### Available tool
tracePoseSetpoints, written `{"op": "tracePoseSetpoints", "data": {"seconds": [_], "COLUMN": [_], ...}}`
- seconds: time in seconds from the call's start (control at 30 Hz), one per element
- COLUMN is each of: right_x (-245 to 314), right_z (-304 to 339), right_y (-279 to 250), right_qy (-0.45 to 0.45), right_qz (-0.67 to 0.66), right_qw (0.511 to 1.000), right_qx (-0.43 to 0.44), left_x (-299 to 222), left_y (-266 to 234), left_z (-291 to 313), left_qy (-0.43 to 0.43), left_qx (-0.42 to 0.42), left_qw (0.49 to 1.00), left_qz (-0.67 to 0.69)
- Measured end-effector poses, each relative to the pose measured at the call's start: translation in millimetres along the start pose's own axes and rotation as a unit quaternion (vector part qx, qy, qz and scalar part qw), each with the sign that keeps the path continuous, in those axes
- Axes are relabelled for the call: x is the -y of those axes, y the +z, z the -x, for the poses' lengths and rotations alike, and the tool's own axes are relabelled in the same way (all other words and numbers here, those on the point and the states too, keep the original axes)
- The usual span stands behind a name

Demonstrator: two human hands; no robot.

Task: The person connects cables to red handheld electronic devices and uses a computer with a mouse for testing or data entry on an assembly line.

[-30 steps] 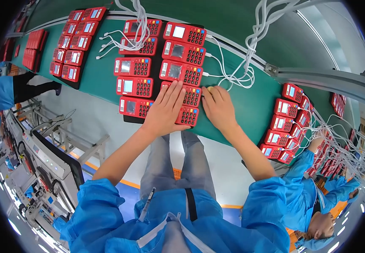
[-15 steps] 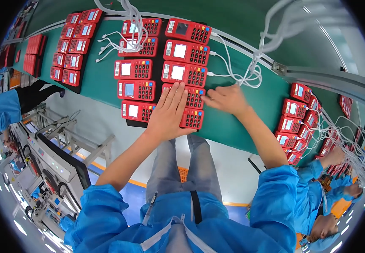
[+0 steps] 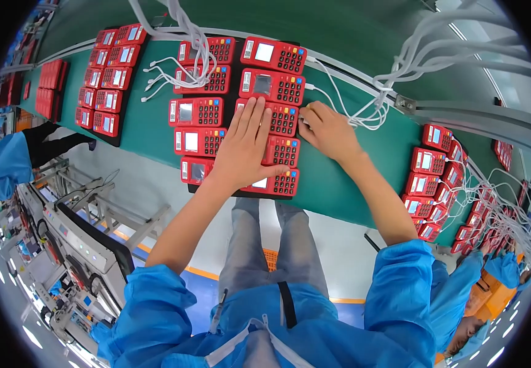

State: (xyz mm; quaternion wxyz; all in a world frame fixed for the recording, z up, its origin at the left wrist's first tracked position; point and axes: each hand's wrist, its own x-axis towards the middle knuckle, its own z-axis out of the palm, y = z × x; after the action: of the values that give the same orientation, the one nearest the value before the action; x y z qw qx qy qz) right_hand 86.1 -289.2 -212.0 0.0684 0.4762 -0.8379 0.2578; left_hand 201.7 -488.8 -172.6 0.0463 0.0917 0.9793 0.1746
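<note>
Two columns of red payment terminals with screens and keypads lie on a black tray (image 3: 238,52) on the green bench. My left hand (image 3: 244,144) rests flat across the right column, its fingers stretched over the third terminal (image 3: 284,119) and its thumb over a lower one. At that third terminal's right edge, my right hand (image 3: 330,132) is closed with fingertips pinched where a white cable plugs in; the plug is mostly hidden. White cables run into the top terminal (image 3: 290,58) and the second terminal (image 3: 287,89) above.
Loose white cables (image 3: 189,80) hang over the left column's upper terminals. More red terminals (image 3: 115,76) stand in rows farther left. Cabled terminals (image 3: 425,159) lie to the right, near a metal rail (image 3: 474,116) and a co-worker in blue (image 3: 462,294).
My right hand has moved up and left from beside the fourth terminal to the third one's cable end. My left hand stays flat; some screens have changed brightness.
</note>
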Motion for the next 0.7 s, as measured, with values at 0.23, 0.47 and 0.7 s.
{"op": "tracePoseSetpoints", "data": {"seconds": [0.23, 0.47, 0.7], "right_x": [-11, -12, 7], "right_z": [16, 14, -3], "right_y": [22, 18, -38], "right_qy": [0.036, 0.0, 0.147], "right_qz": [0.064, 0.026, -0.028], "right_qw": [0.997, 0.999, 0.989], "right_qx": [0.027, -0.036, -0.013], "left_x": [0, 2, 0], "left_y": [5, 2, -1], "left_z": [3, 5, 4], "left_qy": [-0.004, 0.008, -0.001], "left_qx": [0.006, 0.003, 0.009], "left_qw": [1.0, 1.0, 1.0], "left_qz": [0.002, 0.0, 0.004]}}
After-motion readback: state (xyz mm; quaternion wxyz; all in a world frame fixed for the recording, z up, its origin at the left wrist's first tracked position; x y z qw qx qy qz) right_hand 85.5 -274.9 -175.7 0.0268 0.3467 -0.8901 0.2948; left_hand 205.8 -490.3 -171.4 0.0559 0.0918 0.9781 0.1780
